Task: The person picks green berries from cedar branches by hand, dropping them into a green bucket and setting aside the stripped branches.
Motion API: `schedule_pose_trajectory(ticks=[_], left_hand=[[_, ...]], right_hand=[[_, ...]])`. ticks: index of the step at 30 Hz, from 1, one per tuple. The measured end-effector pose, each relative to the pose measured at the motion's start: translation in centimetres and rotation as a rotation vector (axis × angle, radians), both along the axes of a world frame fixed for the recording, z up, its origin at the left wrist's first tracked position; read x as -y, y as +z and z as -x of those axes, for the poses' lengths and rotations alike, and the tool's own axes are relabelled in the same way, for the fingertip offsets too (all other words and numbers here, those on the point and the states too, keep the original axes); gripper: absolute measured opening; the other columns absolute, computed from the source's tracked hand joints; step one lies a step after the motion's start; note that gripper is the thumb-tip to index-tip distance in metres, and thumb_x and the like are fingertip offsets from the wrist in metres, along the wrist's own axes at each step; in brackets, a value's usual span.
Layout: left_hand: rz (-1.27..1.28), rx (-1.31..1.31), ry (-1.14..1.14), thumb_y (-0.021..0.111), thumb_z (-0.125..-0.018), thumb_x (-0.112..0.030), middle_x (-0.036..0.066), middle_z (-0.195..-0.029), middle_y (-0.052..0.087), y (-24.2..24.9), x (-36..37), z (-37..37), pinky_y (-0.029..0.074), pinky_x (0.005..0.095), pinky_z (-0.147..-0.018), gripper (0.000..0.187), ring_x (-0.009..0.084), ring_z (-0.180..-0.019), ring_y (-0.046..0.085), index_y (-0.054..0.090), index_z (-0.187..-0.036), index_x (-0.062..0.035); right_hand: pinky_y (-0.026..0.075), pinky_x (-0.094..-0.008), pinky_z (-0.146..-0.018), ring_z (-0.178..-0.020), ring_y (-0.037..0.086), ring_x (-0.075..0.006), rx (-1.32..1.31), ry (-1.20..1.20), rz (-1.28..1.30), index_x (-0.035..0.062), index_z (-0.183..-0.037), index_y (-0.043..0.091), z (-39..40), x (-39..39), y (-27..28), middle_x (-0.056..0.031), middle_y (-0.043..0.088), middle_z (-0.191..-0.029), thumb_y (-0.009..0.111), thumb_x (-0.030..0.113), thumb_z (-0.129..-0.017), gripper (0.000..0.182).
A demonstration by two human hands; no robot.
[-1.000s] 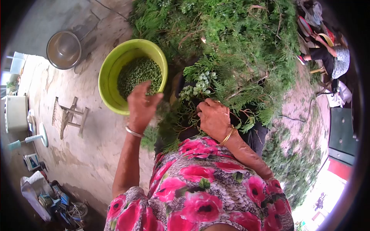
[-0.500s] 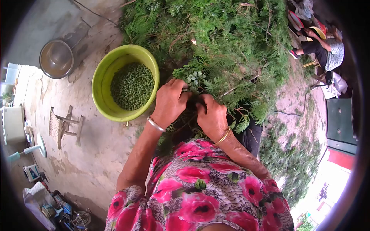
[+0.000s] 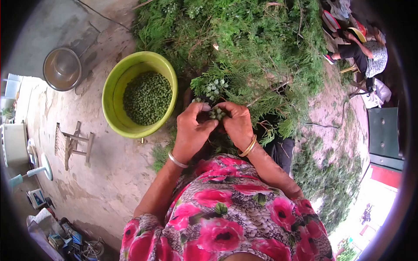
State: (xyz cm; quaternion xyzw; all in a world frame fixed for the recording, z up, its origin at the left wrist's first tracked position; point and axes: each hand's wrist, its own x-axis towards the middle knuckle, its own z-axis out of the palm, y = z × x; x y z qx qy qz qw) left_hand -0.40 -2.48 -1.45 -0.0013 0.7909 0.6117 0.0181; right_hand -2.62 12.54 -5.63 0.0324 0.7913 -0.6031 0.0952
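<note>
A small cluster of pale green cones (image 3: 217, 113) sits between my two hands, above the cut evergreen branches. My right hand (image 3: 238, 125) is closed on the cluster's right side, with fingers curled round it. My left hand (image 3: 192, 130) is closed too, its thumb and finger pinched at the cluster's left side. Just beyond them, another bunch of cones (image 3: 216, 88) hangs on a leafy branch (image 3: 244, 82). To the left stands a yellow-green basin (image 3: 109, 98), with many loose green cones (image 3: 148, 99) inside. My fingertips are partly hidden by the cones and each other.
A large heap of evergreen branches (image 3: 261, 39) lies ahead. On the concrete floor at left are a metal bowl (image 3: 62, 68) and a small woven stool (image 3: 65, 145). Another person (image 3: 370, 54) sits at the far right, near a dark green cabinet (image 3: 384, 132).
Both hands have turned and risen a little, bringing the cone cluster between them into view. My left thumb now points toward the cluster. The basin has barely shifted in view.
</note>
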Motion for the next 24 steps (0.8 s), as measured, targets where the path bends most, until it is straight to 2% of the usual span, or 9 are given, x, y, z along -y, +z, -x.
schedule_pose_trajectory(ticks=[2, 7, 9, 12, 16, 18, 21, 22, 24], left_hand=[[-0.024, 0.047, 0.026, 0.073, -0.072, 0.001, 0.006, -0.088, 0.064, 0.4, -0.3, -0.7, 0.053, 0.0259, -0.07, 0.033, 0.0123, -0.081, 0.063, 0.058, -0.102, 0.0064], [-0.069, 0.066, 0.051, 0.074, -0.072, -0.002, 0.008, -0.088, 0.064, -0.1, -1.0, -1.4, 0.052, 0.0253, -0.07, 0.038, 0.0118, -0.08, 0.063, 0.058, -0.106, 0.007], [0.1, -0.012, 0.048, 0.074, -0.074, -0.005, 0.009, -0.082, 0.064, -0.1, -1.0, -1.1, 0.05, 0.0242, -0.063, 0.034, 0.0106, -0.073, 0.061, 0.059, -0.102, 0.0071], [0.164, -0.012, 0.055, 0.073, -0.076, -0.006, 0.008, -0.076, 0.063, -0.8, -1.4, -0.5, 0.047, 0.0236, -0.054, 0.028, 0.009, -0.063, 0.058, 0.061, -0.098, 0.0063], [0.144, -0.11, 0.124, 0.07, -0.078, -0.004, 0.006, -0.072, 0.062, -2.8, -2.4, -0.4, 0.044, 0.0231, -0.048, 0.02, 0.0077, -0.056, 0.055, 0.062, -0.095, 0.0047], [-0.122, -0.024, 0.212, 0.066, -0.08, 0.0, 0.003, -0.072, 0.061, -3.1, -2.7, -0.4, 0.042, 0.0213, -0.045, 0.015, 0.006, -0.053, 0.053, 0.063, -0.095, 0.0034], [-0.187, -0.009, 0.236, 0.063, -0.082, 0.002, 0.002, -0.071, 0.061, -3.7, -2.6, -1.0, 0.041, 0.02, -0.044, 0.012, 0.0047, -0.051, 0.052, 0.063, -0.094, 0.0035], [-0.187, -0.008, 0.235, 0.063, -0.082, 0.002, 0.002, -0.071, 0.061, -4.1, -2.5, -1.1, 0.041, 0.02, -0.044, 0.012, 0.0047, -0.051, 0.052, 0.063, -0.094, 0.0035], [-0.051, -0.164, 0.261, 0.062, -0.082, 0.003, 0.002, -0.069, 0.06, -4.6, -2.5, -1.3, 0.04, 0.02, -0.043, 0.011, 0.0044, -0.05, 0.051, 0.063, -0.092, 0.0037]], right_hand=[[0.052, -0.0323, -0.072, -0.075, 0.068, -0.0256, -0.152, 0.003, 0.001, -0.0004, -0.092, 0.068, -0.2, 0.0, -0.4, -0.0178, 0.068, -0.08, 0.05, -0.006, -0.067, 0.031], [0.052, -0.0309, -0.066, -0.07, 0.068, -0.0241, -0.184, -0.029, -0.012, 0.0012, -0.09, 0.068, -0.7, 0.0, -0.3, -0.0156, 0.068, -0.077, 0.053, -0.005, -0.068, 0.027], [0.052, -0.0303, -0.064, -0.068, 0.068, -0.0236, -0.215, -0.028, -0.047, 0.0019, -0.089, 0.068, -0.9, 0.0, -0.1, -0.0154, 0.068, -0.077, 0.055, -0.004, -0.069, 0.025], [0.051, -0.0297, -0.063, -0.068, 0.068, -0.0233, -0.291, 0.01, -0.009, 0.0025, -0.088, 0.068, -1.2, 0.0, 0.1, -0.0159, 0.067, -0.077, 0.059, -0.002, -0.071, 0.02], [0.052, -0.031, -0.063, -0.071, 0.069, -0.0264, -0.267, 0.015, -0.146, 0.0034, -0.088, 0.069, -1.2, 0.0, 0.3, -0.0162, 0.067, -0.079, 0.062, -0.001, -0.075, 0.015], [0.053, -0.0319, -0.064, -0.072, 0.069, -0.0278, -0.278, -0.011, -0.162, 0.0039, -0.088, 0.069, -1.0, 0.1, 0.2, -0.0162, 0.067, -0.079, 0.062, 0.0, -0.075, 0.015], [0.053, -0.0367, -0.067, -0.075, 0.068, -0.0311, -0.233, -0.052, -0.072, 0.0082, -0.091, 0.069, -0.8, 0.5, 0.8, -0.0162, 0.066, -0.076, 0.062, 0.004, -0.077, 0.016], [0.053, -0.0367, -0.067, -0.075, 0.068, -0.0311, -0.232, -0.052, -0.072, 0.0082, -0.091, 0.069, -0.8, 0.5, 0.9, -0.0162, 0.066, -0.076, 0.062, 0.004, -0.077, 0.016], [0.053, -0.0381, -0.067, -0.075, 0.067, -0.0325, -0.213, 0.021, -0.288, 0.0099, -0.09, 0.07, -0.8, 0.2, 1.0, -0.016, 0.066, -0.077, 0.063, 0.01, -0.078, 0.014]])
